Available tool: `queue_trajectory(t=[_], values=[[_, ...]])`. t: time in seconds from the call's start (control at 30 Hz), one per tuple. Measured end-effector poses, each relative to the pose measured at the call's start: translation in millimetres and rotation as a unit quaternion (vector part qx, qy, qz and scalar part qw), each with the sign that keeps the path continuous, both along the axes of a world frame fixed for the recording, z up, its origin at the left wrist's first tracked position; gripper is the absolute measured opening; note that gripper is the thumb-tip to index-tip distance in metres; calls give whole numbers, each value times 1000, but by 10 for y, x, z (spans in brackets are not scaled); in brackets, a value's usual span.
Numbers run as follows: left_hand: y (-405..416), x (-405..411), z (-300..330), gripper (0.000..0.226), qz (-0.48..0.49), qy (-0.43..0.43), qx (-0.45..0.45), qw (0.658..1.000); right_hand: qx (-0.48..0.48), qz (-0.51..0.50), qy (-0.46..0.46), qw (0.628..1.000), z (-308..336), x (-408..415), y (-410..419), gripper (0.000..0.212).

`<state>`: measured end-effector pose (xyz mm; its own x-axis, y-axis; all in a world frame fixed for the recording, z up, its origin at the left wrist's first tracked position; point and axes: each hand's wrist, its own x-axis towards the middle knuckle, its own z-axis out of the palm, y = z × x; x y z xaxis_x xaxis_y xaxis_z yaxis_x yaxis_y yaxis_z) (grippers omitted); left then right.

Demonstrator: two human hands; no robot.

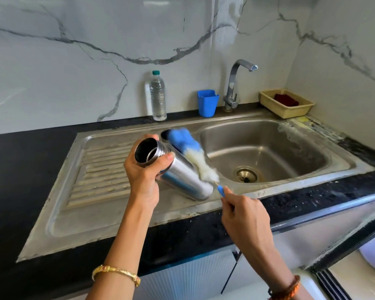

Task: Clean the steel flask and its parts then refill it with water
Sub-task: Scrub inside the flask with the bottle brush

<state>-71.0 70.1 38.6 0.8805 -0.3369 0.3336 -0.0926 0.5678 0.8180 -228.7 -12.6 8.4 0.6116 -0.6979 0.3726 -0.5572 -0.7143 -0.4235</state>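
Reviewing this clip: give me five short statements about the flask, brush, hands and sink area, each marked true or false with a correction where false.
1. The left hand grips the steel flask near its open mouth. True.
2. The right hand holds a sponge. False: it holds the bottle brush by its handle.
3. The brush is inside the flask. False: it lies against the outside.
4. Water runs from the tap. False: none visible.
5. A blue cup stands beside the tap. True.

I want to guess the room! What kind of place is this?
Most likely a home kitchen: a steel sink with a tap is set into a dark counter, and a basket holding a scrub pad sits by it.
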Motion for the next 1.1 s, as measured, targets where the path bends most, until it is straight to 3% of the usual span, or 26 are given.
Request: queue_trajectory(t=[0.1,0.23,0.33,0.57,0.77,0.97,1.1], values=[[10,59,35,40,-16,-17,2,1000,-83,67,-156,982,204,133,188,28],[77,107,-28,46,-39,19,-18,999,-61,72,-120,988,167,163,91,28],[105,103,-19,36,-20,-35,12,999,-24,59,-94,994,63,140,33,14],[88,224,48,43,-20,-28,-15,999,-77,104,-194,972,231,315,220,28],[94,298,5,38,6,-81,18,997,-12,45,-102,994,-98,320,-60,9],[117,378,-1,39,-16,-67,5,998,43,108,-226,967,76,378,50,25],[129,411,-44,39,-36,-59,3,998,100,88,-181,974,25,439,-111,16]])
